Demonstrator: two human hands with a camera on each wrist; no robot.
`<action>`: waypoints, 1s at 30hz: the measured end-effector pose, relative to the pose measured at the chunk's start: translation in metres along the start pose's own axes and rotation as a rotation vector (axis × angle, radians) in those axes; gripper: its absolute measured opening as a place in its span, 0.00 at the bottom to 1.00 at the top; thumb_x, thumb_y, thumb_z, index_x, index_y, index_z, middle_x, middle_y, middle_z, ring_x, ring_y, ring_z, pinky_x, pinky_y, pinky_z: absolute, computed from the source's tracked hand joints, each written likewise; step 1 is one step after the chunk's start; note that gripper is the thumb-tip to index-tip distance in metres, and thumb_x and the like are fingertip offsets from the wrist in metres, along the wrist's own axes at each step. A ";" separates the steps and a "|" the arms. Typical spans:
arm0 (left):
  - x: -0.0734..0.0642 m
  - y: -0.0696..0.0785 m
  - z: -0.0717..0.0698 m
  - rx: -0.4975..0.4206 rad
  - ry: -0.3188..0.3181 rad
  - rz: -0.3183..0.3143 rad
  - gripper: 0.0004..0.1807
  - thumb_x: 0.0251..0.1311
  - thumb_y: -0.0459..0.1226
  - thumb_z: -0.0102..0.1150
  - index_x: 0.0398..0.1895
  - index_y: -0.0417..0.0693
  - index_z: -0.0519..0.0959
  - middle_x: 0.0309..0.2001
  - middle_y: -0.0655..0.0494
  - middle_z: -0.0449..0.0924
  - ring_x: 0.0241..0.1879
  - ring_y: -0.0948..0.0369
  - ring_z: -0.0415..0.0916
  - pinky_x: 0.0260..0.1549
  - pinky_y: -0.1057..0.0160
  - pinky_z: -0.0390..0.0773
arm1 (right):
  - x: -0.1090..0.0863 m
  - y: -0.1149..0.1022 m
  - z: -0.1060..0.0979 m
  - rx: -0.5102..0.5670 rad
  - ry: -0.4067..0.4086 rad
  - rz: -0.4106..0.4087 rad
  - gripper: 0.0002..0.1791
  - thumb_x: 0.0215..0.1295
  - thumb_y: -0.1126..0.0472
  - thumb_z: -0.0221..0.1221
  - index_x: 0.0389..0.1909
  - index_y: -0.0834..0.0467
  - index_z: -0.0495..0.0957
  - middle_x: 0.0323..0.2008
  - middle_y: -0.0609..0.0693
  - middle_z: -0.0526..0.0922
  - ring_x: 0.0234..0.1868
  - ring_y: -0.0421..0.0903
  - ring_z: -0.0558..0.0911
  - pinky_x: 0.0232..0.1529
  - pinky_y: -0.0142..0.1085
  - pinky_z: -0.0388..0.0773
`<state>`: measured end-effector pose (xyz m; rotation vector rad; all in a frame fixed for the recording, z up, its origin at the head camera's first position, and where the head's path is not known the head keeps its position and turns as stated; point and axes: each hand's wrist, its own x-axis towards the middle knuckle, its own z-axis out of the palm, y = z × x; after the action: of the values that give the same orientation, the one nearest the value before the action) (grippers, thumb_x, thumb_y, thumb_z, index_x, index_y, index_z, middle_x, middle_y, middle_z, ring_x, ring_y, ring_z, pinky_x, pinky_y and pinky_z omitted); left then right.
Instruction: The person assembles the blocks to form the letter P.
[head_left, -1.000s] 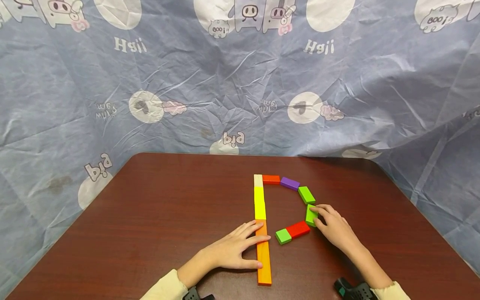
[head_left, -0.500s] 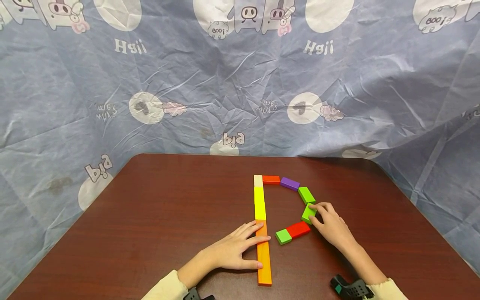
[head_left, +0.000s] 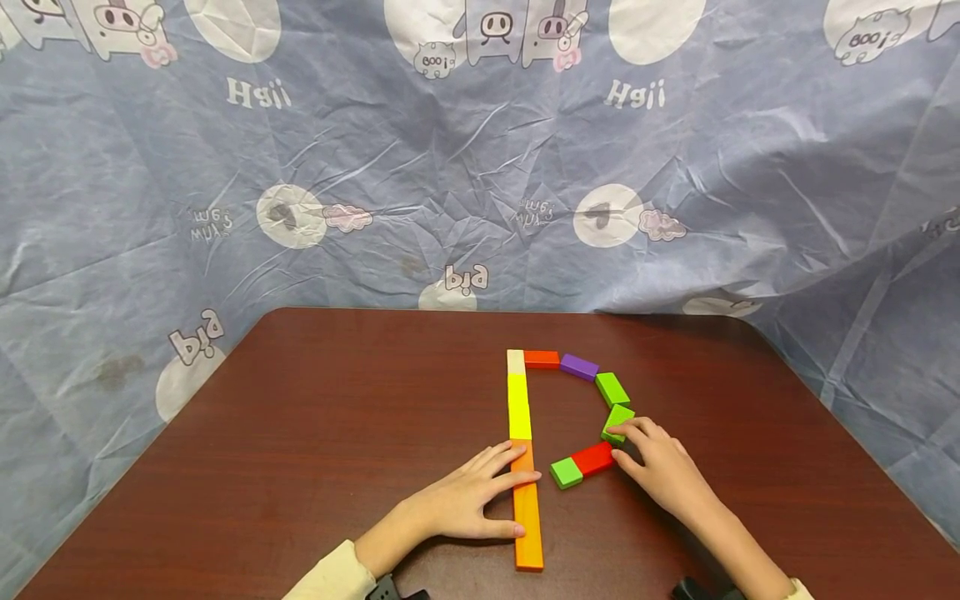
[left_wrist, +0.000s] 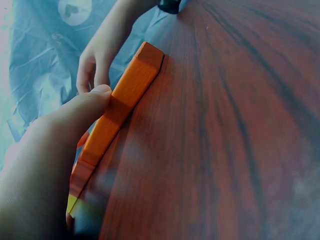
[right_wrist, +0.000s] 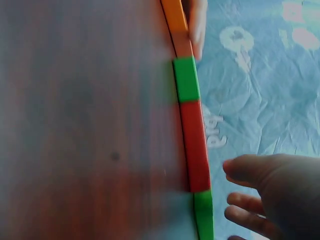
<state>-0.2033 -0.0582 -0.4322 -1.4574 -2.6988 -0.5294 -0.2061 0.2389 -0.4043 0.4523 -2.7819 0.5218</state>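
In the head view, my left hand (head_left: 468,500) rests with spread fingers on the orange blocks (head_left: 529,546), part of a straight column with a yellow block (head_left: 519,406) and a pale block (head_left: 515,362). The left wrist view has its thumb against the orange side. My right hand (head_left: 663,471) is at the lower green block (head_left: 619,413), a fingertip over it and the thumb by the end of a red block (head_left: 591,459). In the right wrist view its fingers look loose and parted, holding nothing. A small green block (head_left: 566,473) touches that red block.
From the column's far end, another red block (head_left: 542,359), a purple block (head_left: 579,367) and an upper green block (head_left: 612,389) curve rightward. Everything lies on a dark red-brown table (head_left: 337,400). A printed blue-grey cloth (head_left: 420,167) hangs behind it.
The lower green block has turned and shifted left, its near end now close to the red block. My right hand has slid from its side toward the red block. The left hand stays put.
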 end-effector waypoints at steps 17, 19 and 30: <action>0.000 0.000 -0.001 -0.014 -0.008 -0.017 0.35 0.57 0.64 0.43 0.68 0.69 0.54 0.72 0.56 0.45 0.70 0.53 0.46 0.65 0.49 0.56 | 0.000 -0.020 0.016 -0.084 0.036 -0.095 0.13 0.51 0.61 0.64 0.40 0.52 0.81 0.40 0.45 0.79 0.41 0.48 0.77 0.38 0.43 0.72; 0.000 0.000 -0.001 -0.015 -0.009 -0.014 0.35 0.57 0.63 0.43 0.68 0.69 0.54 0.72 0.55 0.44 0.70 0.53 0.45 0.65 0.49 0.55 | 0.002 -0.019 0.018 -0.083 0.042 -0.093 0.13 0.51 0.61 0.65 0.40 0.52 0.81 0.40 0.45 0.79 0.41 0.48 0.78 0.38 0.43 0.71; -0.001 -0.001 -0.001 -0.031 -0.036 -0.033 0.35 0.57 0.64 0.42 0.68 0.71 0.53 0.72 0.57 0.43 0.71 0.55 0.44 0.65 0.50 0.55 | 0.010 -0.019 0.020 -0.063 0.049 -0.077 0.13 0.51 0.62 0.64 0.40 0.54 0.82 0.40 0.49 0.78 0.42 0.49 0.77 0.40 0.46 0.71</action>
<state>-0.2039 -0.0595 -0.4319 -1.4465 -2.7590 -0.5537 -0.2130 0.2113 -0.4136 0.5229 -2.7136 0.4214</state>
